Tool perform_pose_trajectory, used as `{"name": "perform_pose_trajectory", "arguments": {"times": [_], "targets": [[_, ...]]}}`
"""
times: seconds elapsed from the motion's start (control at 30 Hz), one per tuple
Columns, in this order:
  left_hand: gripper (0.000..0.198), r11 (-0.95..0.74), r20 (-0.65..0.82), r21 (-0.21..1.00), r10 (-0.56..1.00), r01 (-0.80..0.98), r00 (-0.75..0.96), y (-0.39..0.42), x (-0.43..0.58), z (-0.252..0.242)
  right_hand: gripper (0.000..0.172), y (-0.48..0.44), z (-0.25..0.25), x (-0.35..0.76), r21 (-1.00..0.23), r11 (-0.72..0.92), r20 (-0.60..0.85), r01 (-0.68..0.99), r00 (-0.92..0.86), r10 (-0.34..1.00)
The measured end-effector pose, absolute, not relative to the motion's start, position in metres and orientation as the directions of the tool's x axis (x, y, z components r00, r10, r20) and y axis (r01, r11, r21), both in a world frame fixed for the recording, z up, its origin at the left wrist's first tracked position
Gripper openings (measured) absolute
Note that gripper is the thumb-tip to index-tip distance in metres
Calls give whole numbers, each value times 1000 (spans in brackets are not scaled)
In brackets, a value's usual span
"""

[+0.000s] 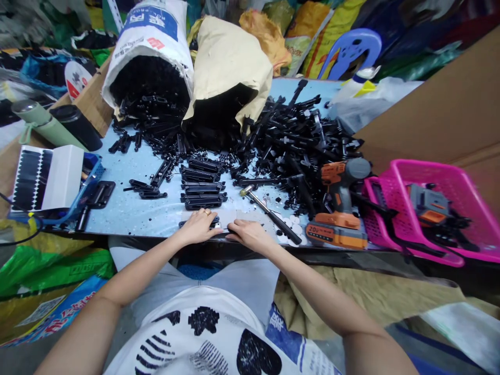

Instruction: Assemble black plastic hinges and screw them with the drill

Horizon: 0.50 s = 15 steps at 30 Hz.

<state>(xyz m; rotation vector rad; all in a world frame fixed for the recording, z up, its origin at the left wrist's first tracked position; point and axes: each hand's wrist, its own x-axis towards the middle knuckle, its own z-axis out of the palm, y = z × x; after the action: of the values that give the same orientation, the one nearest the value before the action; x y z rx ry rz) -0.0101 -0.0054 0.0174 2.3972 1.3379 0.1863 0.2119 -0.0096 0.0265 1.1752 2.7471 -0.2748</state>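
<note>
At the table's front edge, my left hand [200, 227] lies over a black plastic part [214, 221], its fingers closed on it and hiding most of it. Just to the right, my right hand [250, 233] has its fingers curled together at the edge, near a small dark bit; what they hold is too small to make out. Behind my left hand, several similar black parts [203, 186] lie in a neat stack. A hammer [273, 214] with a black handle rests to the right of my right hand.
An orange cordless drill [338, 203] stands beside a pink basket [441, 172]. Two sacks, one white [150, 36] and one beige [234, 57], spill black parts. A large pile of black parts [297, 140] spreads behind the hammer. A blue tray [94, 166] sits left.
</note>
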Motion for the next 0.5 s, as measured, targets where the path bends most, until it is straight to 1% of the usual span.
{"name": "perform_pose_trajectory", "arguments": {"times": [0.07,0.13,0.4,0.5], "targets": [[61,-484,-61,371,839,792,541,-6,-9,16,35,-11,23,210,-113,663,-195,740,-671,715],[67,-491,-49,364,839,792,543,-8,-9,15,36,-14,22,209,-119,657,-194,744,-667,720],[67,-508,-46,381,824,773,564,-11,-13,15,39,-25,21,206,-172,650,-220,741,-672,707],[67,-512,-41,384,822,768,568,-11,-14,16,40,-25,21,204,-160,647,-210,746,-666,716]]}}
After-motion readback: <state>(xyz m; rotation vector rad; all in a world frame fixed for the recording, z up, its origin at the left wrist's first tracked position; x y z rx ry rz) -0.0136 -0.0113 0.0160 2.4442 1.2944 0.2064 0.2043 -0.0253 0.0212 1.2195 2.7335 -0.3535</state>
